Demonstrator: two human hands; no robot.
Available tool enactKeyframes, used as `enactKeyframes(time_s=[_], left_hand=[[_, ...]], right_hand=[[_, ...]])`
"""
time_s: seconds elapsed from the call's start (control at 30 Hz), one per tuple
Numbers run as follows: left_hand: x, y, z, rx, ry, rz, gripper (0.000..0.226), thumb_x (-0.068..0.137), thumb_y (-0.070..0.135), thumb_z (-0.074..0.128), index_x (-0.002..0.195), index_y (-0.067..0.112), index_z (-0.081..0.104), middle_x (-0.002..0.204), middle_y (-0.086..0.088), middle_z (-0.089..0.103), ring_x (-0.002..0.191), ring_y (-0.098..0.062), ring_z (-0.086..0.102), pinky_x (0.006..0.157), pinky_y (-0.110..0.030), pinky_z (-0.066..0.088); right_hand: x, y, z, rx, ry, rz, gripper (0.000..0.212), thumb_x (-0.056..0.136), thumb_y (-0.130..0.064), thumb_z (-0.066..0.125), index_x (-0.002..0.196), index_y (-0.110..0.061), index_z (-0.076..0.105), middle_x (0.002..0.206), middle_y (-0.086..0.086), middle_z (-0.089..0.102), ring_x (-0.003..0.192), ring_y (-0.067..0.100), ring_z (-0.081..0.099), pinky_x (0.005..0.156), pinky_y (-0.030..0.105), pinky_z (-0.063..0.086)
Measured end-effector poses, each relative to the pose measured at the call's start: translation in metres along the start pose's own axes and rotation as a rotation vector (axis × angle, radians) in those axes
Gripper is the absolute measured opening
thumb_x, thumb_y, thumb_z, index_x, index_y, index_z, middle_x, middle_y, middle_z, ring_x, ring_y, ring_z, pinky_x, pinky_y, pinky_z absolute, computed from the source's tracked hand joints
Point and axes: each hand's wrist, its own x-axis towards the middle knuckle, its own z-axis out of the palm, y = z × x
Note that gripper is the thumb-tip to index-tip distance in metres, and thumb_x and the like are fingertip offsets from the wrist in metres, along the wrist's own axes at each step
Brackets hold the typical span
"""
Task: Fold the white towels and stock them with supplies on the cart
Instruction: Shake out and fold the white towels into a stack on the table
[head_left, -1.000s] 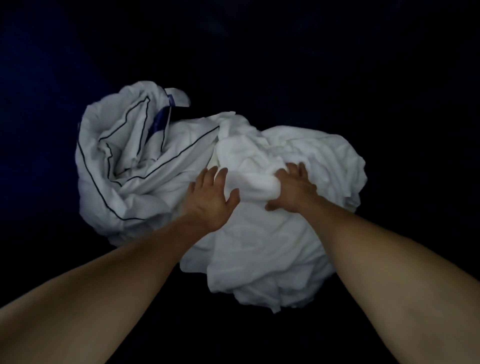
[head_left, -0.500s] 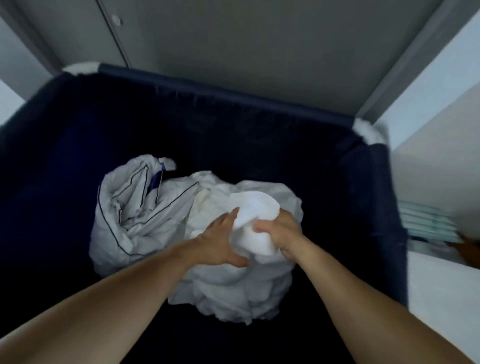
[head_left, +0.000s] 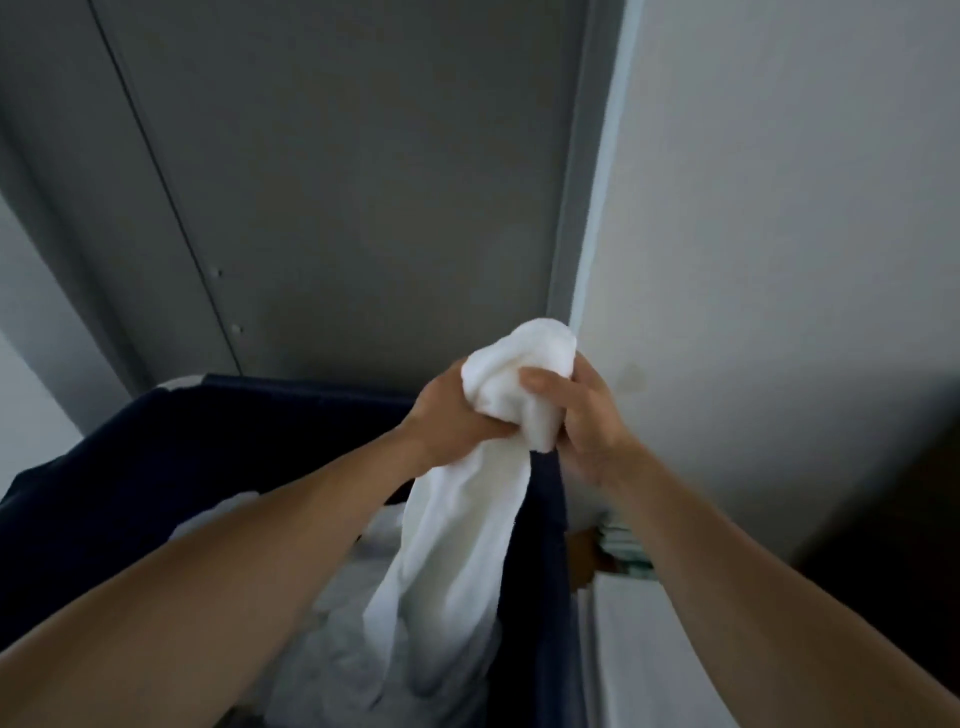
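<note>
A white towel (head_left: 457, 525) hangs bunched from both my hands, its upper end puffed above my fingers and its lower end trailing down into the dark blue laundry bin (head_left: 156, 467). My left hand (head_left: 447, 421) grips it from the left and my right hand (head_left: 582, 415) from the right, both raised above the bin's far right corner. More white linen (head_left: 332, 623) lies in the bin below, partly hidden by my left forearm.
A grey door or panel (head_left: 337, 182) stands behind the bin. A white wall (head_left: 779, 208) rises on the right. A stack of pale folded items (head_left: 623, 551) sits on a white surface (head_left: 649, 649) just right of the bin.
Both hands closed on the white towel and lifted it up out of the linen pile, from deep in the bin to above its rim. The view tilted upward.
</note>
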Motion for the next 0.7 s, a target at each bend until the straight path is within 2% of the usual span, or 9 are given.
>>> enactKeyframes(time_s=[0.07, 0.13, 0.2, 0.27, 0.33, 0.43, 0.5, 0.6, 0.7], left_hand=[[-0.003, 0.061, 0.014, -0.007, 0.051, 0.08, 0.067, 0.065, 0.046, 0.087, 0.125, 0.036, 0.06, 0.112, 0.014, 0.069, 0.104, -0.005, 0.065, 0.091, -0.035, 0.054], [-0.004, 0.111, 0.021, -0.051, 0.114, 0.132, 0.068, 0.063, 0.043, 0.085, 0.126, 0.034, 0.06, 0.111, 0.012, 0.07, 0.103, -0.007, 0.066, 0.086, -0.032, 0.056], [-0.006, 0.163, 0.032, -0.129, 0.184, 0.155, 0.06, 0.065, 0.036, 0.085, 0.12, 0.031, 0.063, 0.103, 0.011, 0.072, 0.094, -0.006, 0.069, 0.078, -0.03, 0.058], [-0.007, 0.207, 0.045, -0.234, 0.225, 0.143, 0.05, 0.067, 0.035, 0.084, 0.112, 0.029, 0.065, 0.092, 0.012, 0.074, 0.083, -0.006, 0.072, 0.066, -0.026, 0.057], [-0.007, 0.241, 0.061, -0.289, 0.235, 0.147, 0.041, 0.067, 0.036, 0.083, 0.104, 0.028, 0.066, 0.084, 0.012, 0.074, 0.078, -0.005, 0.072, 0.06, -0.023, 0.055], [-0.008, 0.273, 0.08, -0.343, 0.244, 0.166, 0.038, 0.067, 0.038, 0.081, 0.1, 0.025, 0.066, 0.087, 0.008, 0.074, 0.083, -0.011, 0.071, 0.064, -0.028, 0.055], [-0.004, 0.289, 0.083, -0.369, 0.254, 0.22, 0.032, 0.071, 0.039, 0.08, 0.098, 0.029, 0.065, 0.09, 0.01, 0.072, 0.084, -0.007, 0.069, 0.062, -0.022, 0.053], [-0.002, 0.32, 0.077, -0.366, 0.243, 0.339, 0.027, 0.074, 0.043, 0.081, 0.093, 0.037, 0.062, 0.082, 0.019, 0.07, 0.072, 0.007, 0.067, 0.049, -0.008, 0.047], [0.001, 0.343, 0.072, -0.33, 0.217, 0.441, 0.037, 0.072, 0.045, 0.083, 0.102, 0.042, 0.06, 0.086, 0.025, 0.069, 0.076, 0.012, 0.065, 0.058, -0.01, 0.048]], right_hand=[[-0.025, -0.041, -0.023, -0.048, 0.012, -0.131, 0.034, 0.082, -0.023, 0.073, 0.116, -0.023, 0.068, 0.112, 0.026, 0.066, 0.098, 0.04, 0.063, 0.082, 0.048, 0.051], [-0.042, -0.066, -0.046, -0.195, 0.039, -0.176, 0.069, 0.077, -0.032, 0.081, 0.138, -0.029, 0.049, 0.133, 0.008, 0.061, 0.118, 0.025, 0.061, 0.09, 0.044, 0.053], [-0.067, -0.085, -0.072, -0.391, 0.063, -0.124, 0.103, 0.066, -0.043, 0.088, 0.15, -0.041, 0.029, 0.145, -0.014, 0.049, 0.132, 0.007, 0.049, 0.1, 0.032, 0.05], [-0.086, -0.093, -0.087, -0.49, 0.036, -0.012, 0.117, 0.057, -0.047, 0.092, 0.152, -0.042, 0.023, 0.144, -0.017, 0.049, 0.13, 0.004, 0.05, 0.1, 0.032, 0.05], [-0.097, -0.097, -0.097, -0.545, 0.078, 0.003, 0.092, 0.061, -0.043, 0.092, 0.138, -0.041, 0.041, 0.124, -0.021, 0.062, 0.112, 0.001, 0.061, 0.085, 0.023, 0.054], [-0.106, -0.123, -0.113, -0.585, 0.356, -0.06, 0.039, 0.07, -0.027, 0.085, 0.098, -0.042, 0.061, 0.083, -0.025, 0.071, 0.081, -0.004, 0.065, 0.059, 0.011, 0.049], [-0.111, -0.153, -0.128, -0.593, 0.515, -0.138, 0.028, 0.069, -0.021, 0.079, 0.09, -0.035, 0.066, 0.079, -0.017, 0.072, 0.076, 0.002, 0.066, 0.059, 0.02, 0.053], [-0.118, -0.211, -0.141, -0.663, 0.669, -0.274, 0.019, 0.071, -0.018, 0.074, 0.087, -0.025, 0.066, 0.082, -0.004, 0.07, 0.077, 0.016, 0.066, 0.068, 0.034, 0.053], [-0.123, -0.25, -0.146, -0.794, 0.676, -0.315, 0.018, 0.075, -0.019, 0.073, 0.089, -0.024, 0.064, 0.082, -0.004, 0.068, 0.079, 0.018, 0.064, 0.071, 0.035, 0.051]])
